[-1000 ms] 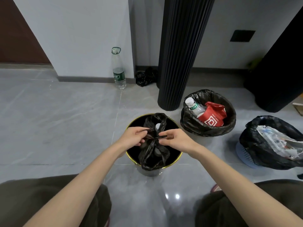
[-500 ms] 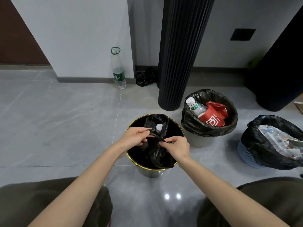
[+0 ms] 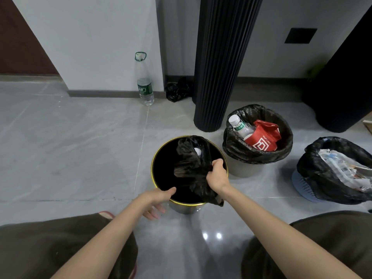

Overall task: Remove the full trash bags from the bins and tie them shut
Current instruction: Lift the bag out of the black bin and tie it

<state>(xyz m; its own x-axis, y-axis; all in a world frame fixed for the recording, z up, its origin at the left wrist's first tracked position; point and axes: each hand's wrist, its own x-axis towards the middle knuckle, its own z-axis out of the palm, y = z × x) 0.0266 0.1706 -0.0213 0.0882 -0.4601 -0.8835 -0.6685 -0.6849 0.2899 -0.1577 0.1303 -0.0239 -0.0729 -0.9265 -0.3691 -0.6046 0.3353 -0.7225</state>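
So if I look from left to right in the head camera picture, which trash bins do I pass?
gold-rimmed black bin → grey bin with the red bag in it → blue basket bin

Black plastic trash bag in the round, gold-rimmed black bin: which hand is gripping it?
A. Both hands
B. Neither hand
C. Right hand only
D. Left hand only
C: the right hand grips the black plastic trash bag over the round, gold-rimmed black bin, while the left hand rests on the bin's near rim, off the bag.
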